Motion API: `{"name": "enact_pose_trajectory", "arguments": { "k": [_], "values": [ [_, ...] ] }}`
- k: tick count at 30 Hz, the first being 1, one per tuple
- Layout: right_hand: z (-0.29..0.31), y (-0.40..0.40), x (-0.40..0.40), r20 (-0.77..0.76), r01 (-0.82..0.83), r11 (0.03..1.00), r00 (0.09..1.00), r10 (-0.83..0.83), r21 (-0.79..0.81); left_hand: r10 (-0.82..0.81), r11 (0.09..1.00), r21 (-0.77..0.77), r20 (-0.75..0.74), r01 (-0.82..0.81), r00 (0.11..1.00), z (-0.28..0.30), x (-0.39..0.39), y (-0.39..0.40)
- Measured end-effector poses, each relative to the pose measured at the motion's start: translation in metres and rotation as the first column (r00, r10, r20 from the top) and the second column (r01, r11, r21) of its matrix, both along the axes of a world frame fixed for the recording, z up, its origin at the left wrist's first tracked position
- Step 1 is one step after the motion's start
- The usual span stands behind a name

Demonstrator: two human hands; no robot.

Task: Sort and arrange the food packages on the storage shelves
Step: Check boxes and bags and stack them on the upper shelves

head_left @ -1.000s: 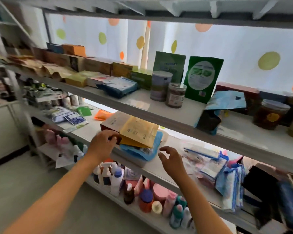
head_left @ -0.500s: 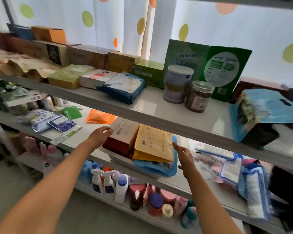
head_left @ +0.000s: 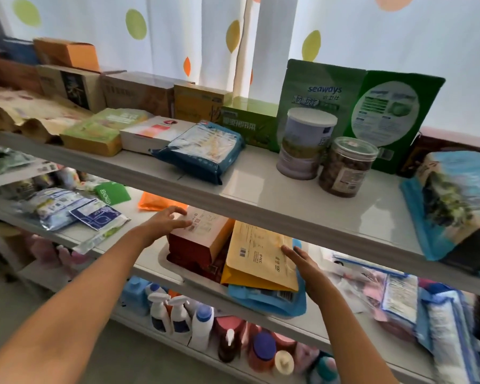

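On the middle shelf (head_left: 155, 261), a red box (head_left: 197, 239) is touched on its left by the left hand (head_left: 164, 221), fingers spread, nothing gripped. Right of that box, the yellow pouch (head_left: 258, 256) is pressed by the flat, open right hand (head_left: 302, 261).

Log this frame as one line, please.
stage: arranging middle shelf | left hand: open on red box | right hand: open on yellow pouch

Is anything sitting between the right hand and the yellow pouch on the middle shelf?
Nothing visible. The right hand already lies open against the right edge of the yellow pouch; the left hand rests on the red box beside it.
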State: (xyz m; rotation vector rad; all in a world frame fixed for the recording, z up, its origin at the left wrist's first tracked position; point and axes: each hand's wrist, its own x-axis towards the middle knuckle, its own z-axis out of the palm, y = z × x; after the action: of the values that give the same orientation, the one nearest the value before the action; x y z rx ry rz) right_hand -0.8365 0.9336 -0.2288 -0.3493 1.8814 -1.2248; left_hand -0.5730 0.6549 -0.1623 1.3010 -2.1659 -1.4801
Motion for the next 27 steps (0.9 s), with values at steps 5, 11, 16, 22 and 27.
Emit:
{"name": "enact_pose_trajectory", "arguments": {
  "k": [5, 11, 16, 22, 27],
  "values": [
    [-0.015, -0.009, -0.011, 0.021, 0.009, 1.0, 1.0, -0.008, -0.021, -0.093, 0.99, 0.114, 0.054, 0.087, 0.994, -0.013, -0.003, -0.007],
    [-0.02, -0.009, -0.007, -0.038, 0.037, 0.999, 0.999, -0.038, -0.028, -0.184, 0.965, 0.194, 0.007, 0.179, 0.983, -0.017, 0.002, -0.012],
    [0.003, -0.008, 0.011, -0.027, 0.053, 0.995, 0.998, -0.056, -0.081, -0.132, 0.947, 0.272, -0.159, 0.172, 0.978, -0.031, 0.006, -0.009],
    [0.017, -0.006, 0.04, -0.022, 0.173, 0.969, 0.983, -0.18, -0.177, -0.065, 0.951, 0.279, -0.242, 0.134, 0.968, -0.037, 0.006, -0.003],
    [0.016, -0.001, 0.054, -0.028, 0.252, 0.939, 0.964, -0.265, -0.235, -0.1, 0.958, 0.241, -0.223, 0.155, 0.97, -0.034, 0.004, -0.005]
  ]
}}
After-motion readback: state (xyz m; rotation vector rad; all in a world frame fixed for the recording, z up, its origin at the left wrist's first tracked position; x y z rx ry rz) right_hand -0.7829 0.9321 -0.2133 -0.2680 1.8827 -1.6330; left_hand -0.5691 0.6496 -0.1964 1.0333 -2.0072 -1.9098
